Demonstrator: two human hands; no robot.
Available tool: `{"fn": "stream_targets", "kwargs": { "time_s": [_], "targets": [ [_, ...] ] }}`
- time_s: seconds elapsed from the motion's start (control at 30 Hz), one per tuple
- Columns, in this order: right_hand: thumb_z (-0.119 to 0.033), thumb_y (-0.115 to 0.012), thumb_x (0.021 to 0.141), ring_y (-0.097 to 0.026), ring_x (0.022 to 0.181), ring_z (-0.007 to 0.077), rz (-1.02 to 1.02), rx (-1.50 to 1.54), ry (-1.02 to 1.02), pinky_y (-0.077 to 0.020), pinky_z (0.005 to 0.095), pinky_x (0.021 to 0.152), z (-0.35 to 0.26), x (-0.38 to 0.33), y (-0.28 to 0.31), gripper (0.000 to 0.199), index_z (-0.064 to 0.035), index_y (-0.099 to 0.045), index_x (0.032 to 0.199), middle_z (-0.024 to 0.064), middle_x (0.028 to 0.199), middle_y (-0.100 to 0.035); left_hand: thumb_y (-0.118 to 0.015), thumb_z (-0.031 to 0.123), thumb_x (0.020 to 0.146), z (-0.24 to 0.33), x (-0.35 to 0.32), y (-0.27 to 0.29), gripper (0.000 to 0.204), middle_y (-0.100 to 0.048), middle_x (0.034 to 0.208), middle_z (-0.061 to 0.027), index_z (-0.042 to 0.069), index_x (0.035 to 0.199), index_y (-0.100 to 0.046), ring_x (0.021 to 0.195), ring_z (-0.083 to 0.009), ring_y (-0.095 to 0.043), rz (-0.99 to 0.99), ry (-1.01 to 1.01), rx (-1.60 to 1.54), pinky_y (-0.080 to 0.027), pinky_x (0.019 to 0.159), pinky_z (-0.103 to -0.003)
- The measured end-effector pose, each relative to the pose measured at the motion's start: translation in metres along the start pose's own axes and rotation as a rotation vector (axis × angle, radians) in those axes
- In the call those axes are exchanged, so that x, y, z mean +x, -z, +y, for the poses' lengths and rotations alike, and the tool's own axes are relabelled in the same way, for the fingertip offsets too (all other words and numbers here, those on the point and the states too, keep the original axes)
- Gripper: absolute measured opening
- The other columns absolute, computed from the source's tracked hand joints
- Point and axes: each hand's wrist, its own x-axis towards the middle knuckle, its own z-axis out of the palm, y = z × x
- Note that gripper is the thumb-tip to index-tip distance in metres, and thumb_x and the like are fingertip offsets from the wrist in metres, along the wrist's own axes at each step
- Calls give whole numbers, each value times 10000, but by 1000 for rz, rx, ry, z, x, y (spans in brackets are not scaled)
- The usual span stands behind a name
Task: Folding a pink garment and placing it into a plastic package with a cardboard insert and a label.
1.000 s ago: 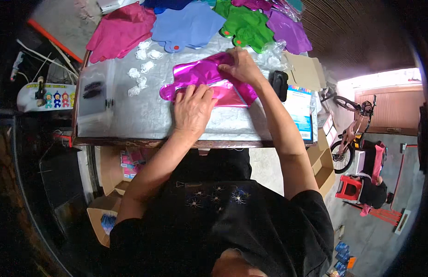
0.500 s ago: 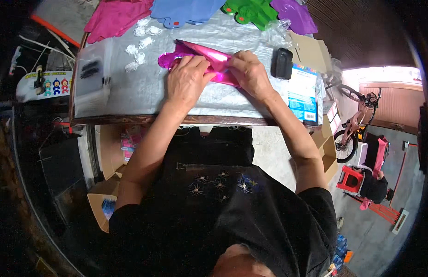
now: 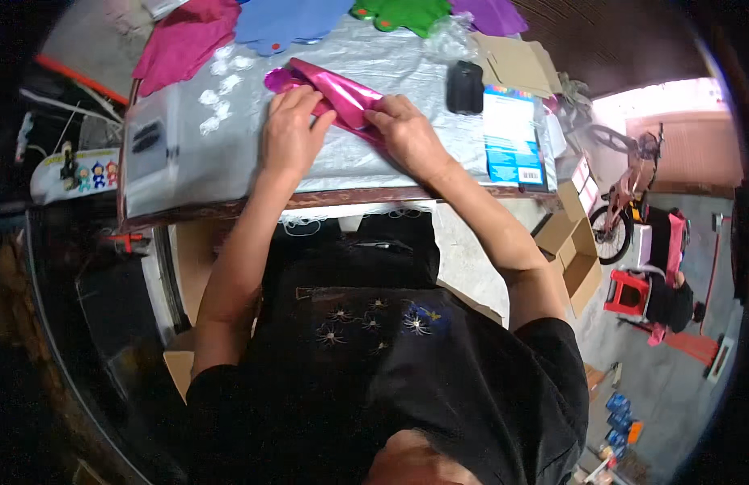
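Note:
A shiny pink foil sheet (image 3: 342,90), partly folded over itself, lies slantwise on the table. My left hand (image 3: 292,133) rests on its near left part with fingers stretched out and thumb apart. The thumb and fingers of my right hand (image 3: 411,137) are closed on the foil's right end; the fingertips are partly hidden. White string bundles (image 3: 215,111) lie left of the foil, and a black case (image 3: 465,87) is to its right. Beside that case is a blue and white printed package (image 3: 514,137).
A silvery cover (image 3: 229,162) spreads over the table. Pink cloth (image 3: 188,44), blue (image 3: 289,24), green (image 3: 403,14) and purple pieces (image 3: 496,14) line its far edge. A clear pouch (image 3: 152,162) sits at left. Cardboard boxes (image 3: 581,263), a bicycle (image 3: 621,202) and another person (image 3: 674,299) are at right.
The view has shifted, so the table sits further left and higher. My left thumb has come away from my fingers, and the foil's upper flap looks folded further over.

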Motion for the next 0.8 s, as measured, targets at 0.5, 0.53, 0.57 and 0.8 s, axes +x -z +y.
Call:
{"fn": "stream_targets", "kwargs": {
  "time_s": [0.5,0.53,0.57,0.8],
  "targets": [
    [-103,-621,807,-608,999,332,-202,-301,-28,-520,399,901,-2,5,5,193,29,-673,939,196,997,-645,-738,183,880,-35,42,-30,329,-679,1264,-188,11,1160,-721,1204,-360,-617,-190,-204,-130,-489,1039,-441],
    [-93,-617,800,-606,996,334,-216,-312,-37,-518,399,901,-3,9,4,178,31,-667,917,200,961,-649,-731,185,886,-41,53,-32,340,-672,1282,-187,18,1181,-714,1220,-357,-612,-232,-268,-165,-485,1051,-438],
    [-93,-617,800,-606,996,334,-213,-315,-34,-518,399,901,-6,13,3,178,31,-667,917,200,961,-649,-724,187,891,-47,61,-34,352,-665,1300,-185,25,1203,-707,1236,-355,-607,-274,-333,-200,-481,1064,-435],
    [-58,-593,785,-610,988,345,-177,-360,-115,-523,416,893,-25,10,-14,158,48,-659,881,186,862,-653,-710,186,905,-53,79,-43,399,-640,1349,-167,54,1279,-663,1260,-360,-595,-387,-375,-253,-476,1080,-427]
  ]
}}
